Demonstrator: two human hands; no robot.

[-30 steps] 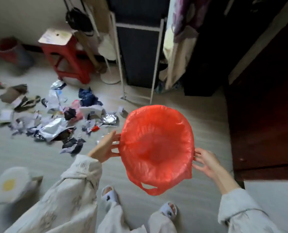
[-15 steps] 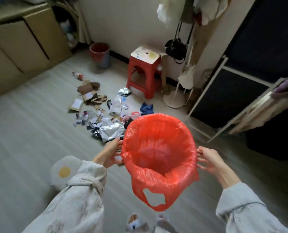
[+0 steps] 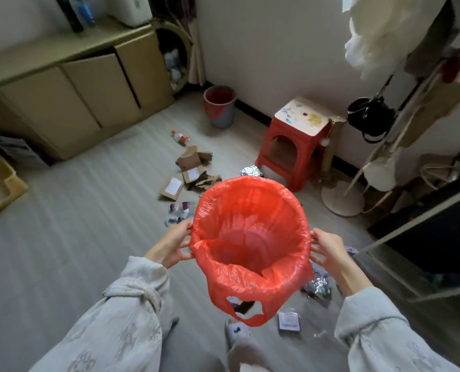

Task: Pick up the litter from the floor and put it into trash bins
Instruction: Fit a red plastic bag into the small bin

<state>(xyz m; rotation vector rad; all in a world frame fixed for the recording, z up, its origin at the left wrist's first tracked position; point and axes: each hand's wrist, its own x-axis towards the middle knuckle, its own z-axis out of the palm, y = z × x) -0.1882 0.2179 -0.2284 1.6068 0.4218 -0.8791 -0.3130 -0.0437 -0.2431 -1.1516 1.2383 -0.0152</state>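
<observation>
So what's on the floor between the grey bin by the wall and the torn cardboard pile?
In the head view, one plastic bottle lies between the grey bin and the cardboard; otherwise bare floor.

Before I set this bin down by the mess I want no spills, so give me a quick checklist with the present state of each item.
1. Left hand holds the bin rim: ok.
2. Right hand holds the opposite rim: ok.
3. Red bag folded over the rim all round: ok.
4. Bin inside free for litter: ok, looks empty.
5. Floor under the bin free: not ok, foil wrapper and paper packet lie there.
6. Bin's base sound: cannot tell.
</observation>
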